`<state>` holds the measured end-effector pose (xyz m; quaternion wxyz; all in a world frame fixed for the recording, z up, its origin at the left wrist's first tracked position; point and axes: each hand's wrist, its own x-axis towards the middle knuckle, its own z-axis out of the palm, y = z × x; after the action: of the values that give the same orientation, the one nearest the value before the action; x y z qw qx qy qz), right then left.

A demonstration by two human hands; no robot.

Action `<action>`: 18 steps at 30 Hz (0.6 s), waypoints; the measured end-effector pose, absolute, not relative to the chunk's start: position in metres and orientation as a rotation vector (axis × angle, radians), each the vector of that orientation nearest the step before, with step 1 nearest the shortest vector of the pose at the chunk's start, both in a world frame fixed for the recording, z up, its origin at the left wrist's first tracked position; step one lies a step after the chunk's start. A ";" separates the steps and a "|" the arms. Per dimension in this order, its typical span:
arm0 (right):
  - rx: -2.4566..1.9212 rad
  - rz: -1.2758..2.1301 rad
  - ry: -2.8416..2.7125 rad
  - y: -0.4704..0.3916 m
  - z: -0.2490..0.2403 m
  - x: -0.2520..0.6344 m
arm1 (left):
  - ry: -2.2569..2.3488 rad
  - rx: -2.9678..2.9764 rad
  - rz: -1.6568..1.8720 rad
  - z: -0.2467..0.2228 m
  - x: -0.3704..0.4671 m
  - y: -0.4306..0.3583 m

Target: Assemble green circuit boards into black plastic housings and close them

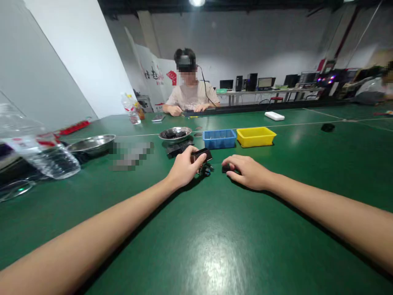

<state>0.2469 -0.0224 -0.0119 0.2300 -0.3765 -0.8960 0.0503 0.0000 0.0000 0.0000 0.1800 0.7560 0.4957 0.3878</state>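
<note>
My left hand [184, 167] is closed around a small black box-shaped part [202, 155], thumb on its near side. Just below that part, small dark pieces [205, 169] lie on the green table [196, 229]; their kind is too small to tell. To the right, my right hand [248, 171] rests low over the table, its fingers curled on a small black piece [226, 168] that they partly hide. Behind my left hand several black blocky parts [178, 148] sit in front of a round metal dish [166, 137] that holds more dark parts.
Beyond my hands stand a blue bin [219, 141] and a yellow bin [256, 137]. At left are a second metal dish [95, 143] and a large plastic bottle [52, 157]. A white box-like object [274, 116] lies farther back. Across the table sits a person [192, 92].
</note>
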 end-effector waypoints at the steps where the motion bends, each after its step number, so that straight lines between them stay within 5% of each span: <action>1: -1.017 0.140 -2.466 -0.023 -0.011 0.247 | 1.363 2.114 1.080 0.000 0.001 -0.001; 8: -0.931 0.150 -2.446 -0.025 -0.011 0.246 | 0.924 2.035 0.949 -0.008 0.005 -0.001; 18: -0.959 0.158 -2.508 -0.025 -0.009 0.245 | 1.047 2.330 1.044 -0.003 0.002 -0.004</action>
<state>0.2445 -0.0255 -0.0093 0.2239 -0.3474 -0.9088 0.0574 0.0023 -0.0045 -0.0035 0.1899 0.8290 0.3725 0.3714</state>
